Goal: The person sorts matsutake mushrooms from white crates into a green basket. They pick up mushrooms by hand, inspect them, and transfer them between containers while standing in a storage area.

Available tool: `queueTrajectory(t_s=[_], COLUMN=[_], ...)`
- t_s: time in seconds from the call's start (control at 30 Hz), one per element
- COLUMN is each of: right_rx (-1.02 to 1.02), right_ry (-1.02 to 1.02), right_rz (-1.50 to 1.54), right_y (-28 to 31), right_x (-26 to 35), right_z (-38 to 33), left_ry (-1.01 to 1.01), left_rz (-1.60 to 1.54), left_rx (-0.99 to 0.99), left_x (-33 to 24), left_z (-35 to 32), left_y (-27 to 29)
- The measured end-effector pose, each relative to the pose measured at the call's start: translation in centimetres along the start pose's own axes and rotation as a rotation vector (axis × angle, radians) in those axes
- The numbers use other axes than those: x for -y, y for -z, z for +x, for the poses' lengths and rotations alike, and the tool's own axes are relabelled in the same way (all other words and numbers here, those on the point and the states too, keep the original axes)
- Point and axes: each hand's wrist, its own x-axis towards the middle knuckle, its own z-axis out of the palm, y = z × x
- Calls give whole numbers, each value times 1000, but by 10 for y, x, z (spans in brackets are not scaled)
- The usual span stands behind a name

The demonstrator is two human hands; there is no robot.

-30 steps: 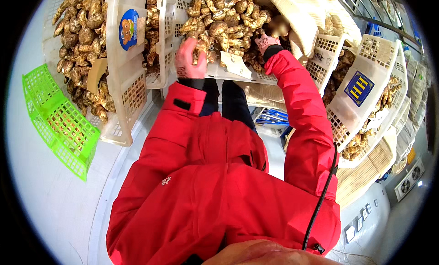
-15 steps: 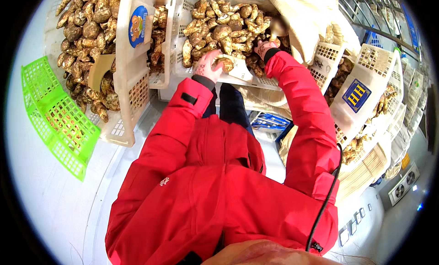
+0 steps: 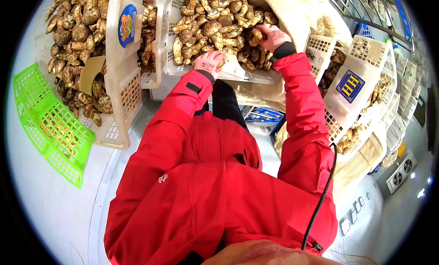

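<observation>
A white slatted plastic crate (image 3: 170, 66) in front of me is heaped with brown-and-cream matsutake-like mushrooms (image 3: 212, 28). My left hand (image 3: 209, 63), in a pinkish glove with printed marks, is at the crate's near edge. Its fingers curl round a mushroom that is mostly hidden under them. Beside these fingers a pale paper card (image 3: 234, 67) leans on the near side. Over the right part of the heap is my right hand (image 3: 275, 37), gloved the same way. Between its thumb and fingers it grips a mushroom (image 3: 255, 37) by the stem.
More mushrooms (image 3: 77, 34) fill a crate (image 3: 123, 73) at the left, with a tan card (image 3: 91, 75) among them. A green plastic basket (image 3: 55, 123) lies at far left. Cream cloth (image 3: 311, 18) drapes the back right. Further crates (image 3: 350, 84) stand to the right.
My right hand has lifted from among the mushrooms, turned, and now grips one. My left hand stays by the near edge, now covering more of its mushroom. The whole view has shifted slightly.
</observation>
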Motion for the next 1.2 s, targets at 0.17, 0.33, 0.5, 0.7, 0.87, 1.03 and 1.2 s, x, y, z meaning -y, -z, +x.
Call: queueTrajectory(t_s=[0.17, 0.33, 0.5, 0.7, 0.87, 1.03, 1.2], right_rx=[30, -55, -419, 212, 65, -277, -518], right_ry=[-204, -434, -603, -538, -444, -651, -662], right_rz=[1094, 1833, 1113, 309, 951, 1021, 364], right_y=[-12, -43, -95, -102, -66, -86, -71], right_x=[-19, 5, 31, 88, 48, -1, 39], right_z=[-17, -37, -62, -71, -88, -89, -76], left_ry=[63, 188, 575, 629, 502, 193, 444], left_rz=[-204, -459, -828, -693, -387, -138, -748], left_rx=[-8, -381, -563, -486, -466, -250, -169], left_x=[11, 31, 80, 65, 58, 29, 3], left_z=[-4, -25, -36, -41, -60, -64, -87], left_y=[14, 12, -42, -25, -11, -7, -4])
